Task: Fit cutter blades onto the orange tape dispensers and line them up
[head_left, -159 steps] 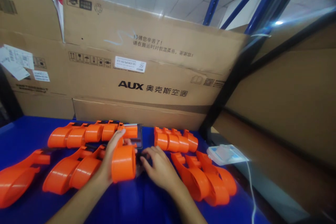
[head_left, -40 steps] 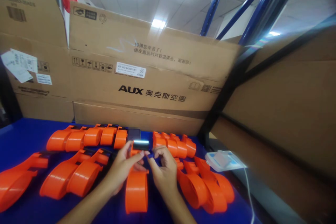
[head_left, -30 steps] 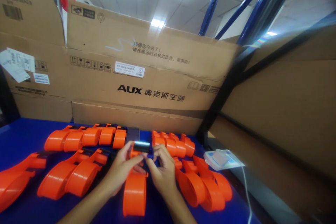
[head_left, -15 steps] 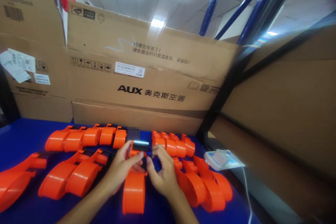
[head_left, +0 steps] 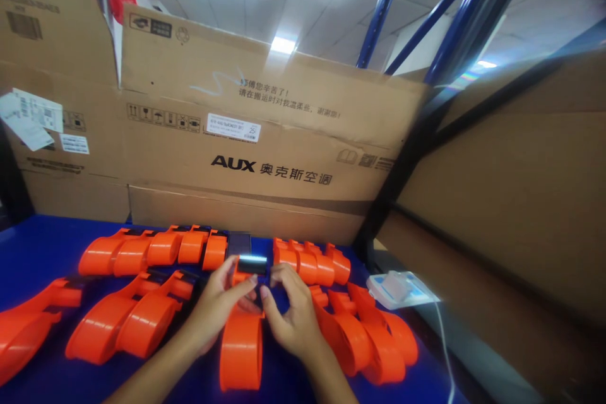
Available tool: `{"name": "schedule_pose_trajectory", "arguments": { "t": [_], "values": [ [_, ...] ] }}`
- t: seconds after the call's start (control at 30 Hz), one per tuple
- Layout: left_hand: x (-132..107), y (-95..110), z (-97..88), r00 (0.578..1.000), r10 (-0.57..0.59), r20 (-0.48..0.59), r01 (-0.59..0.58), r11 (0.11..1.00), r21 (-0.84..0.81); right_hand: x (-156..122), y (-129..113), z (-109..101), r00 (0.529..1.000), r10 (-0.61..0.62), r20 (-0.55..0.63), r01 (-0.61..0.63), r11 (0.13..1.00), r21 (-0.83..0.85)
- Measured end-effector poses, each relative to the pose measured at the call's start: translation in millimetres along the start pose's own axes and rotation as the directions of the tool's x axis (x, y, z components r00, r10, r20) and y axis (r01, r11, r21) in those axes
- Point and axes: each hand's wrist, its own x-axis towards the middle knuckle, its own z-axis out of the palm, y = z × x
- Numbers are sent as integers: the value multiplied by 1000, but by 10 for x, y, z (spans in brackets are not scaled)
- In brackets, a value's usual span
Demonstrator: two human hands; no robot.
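Note:
An orange plastic tape dispenser (head_left: 241, 347) lies on the blue table (head_left: 33, 246) right in front of me, its round end toward me. My left hand (head_left: 215, 309) grips its far end from the left, fingers curled. My right hand (head_left: 291, 312) pinches the same end from the right, beside a black toothed blade piece (head_left: 252, 264) that shows above my fingertips. Both hands meet over the dispenser's head.
More orange dispensers lie in rows: a far left row (head_left: 146, 247), a near left group (head_left: 113, 322), a far right row (head_left: 310, 260) and a near right pile (head_left: 374, 341). Big cardboard boxes (head_left: 265, 132) wall the back. A white-and-blue device with a cable (head_left: 402, 287) sits at the right edge.
Five seconds ago my left hand held the dispenser upright and my right hand lay on the table. Since then the dispenser lies flat and both hands work at its head, shifting only slightly.

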Motion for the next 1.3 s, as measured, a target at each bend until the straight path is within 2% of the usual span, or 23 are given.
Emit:
{"name": "schedule_pose_trajectory", "arguments": {
  "t": [0.1,0.2,0.3,0.43,0.53,0.67,0.8,0.93,1.1,1.2,1.3],
  "values": [
    [-14,18,-1,998,-62,17,63,997,-35,-19,39,0,997,45,-69,-31,980,195],
    [-38,22,-18,991,-128,44,131,988,-82,3,62,30,963,218,-156,-131,891,436],
    [-74,31,-12,972,-213,101,224,967,-120,51,51,44,941,338,-20,-261,759,596],
    [-128,61,32,953,-257,164,272,959,-83,74,24,13,907,352,231,-405,579,708],
    [-150,81,53,960,-195,199,208,977,-48,65,15,6,908,339,246,-399,521,755],
    [-144,84,53,954,-131,269,147,988,-41,65,5,49,922,370,112,-327,593,736],
    [-113,68,33,976,-70,209,59,997,57,71,-28,82,939,342,47,-295,725,622],
    [-90,81,17,976,-84,201,65,993,103,64,-61,102,953,302,29,-271,807,525],
    [-91,110,26,975,-82,205,70,995,67,61,-33,128,961,275,39,-257,828,499],
    [-56,95,-2,992,-88,91,88,996,6,79,21,71,965,258,48,-252,855,453],
    [18,117,-61,987,-145,-67,134,980,-148,82,69,-65,973,198,115,-222,936,273]
  ]
}}
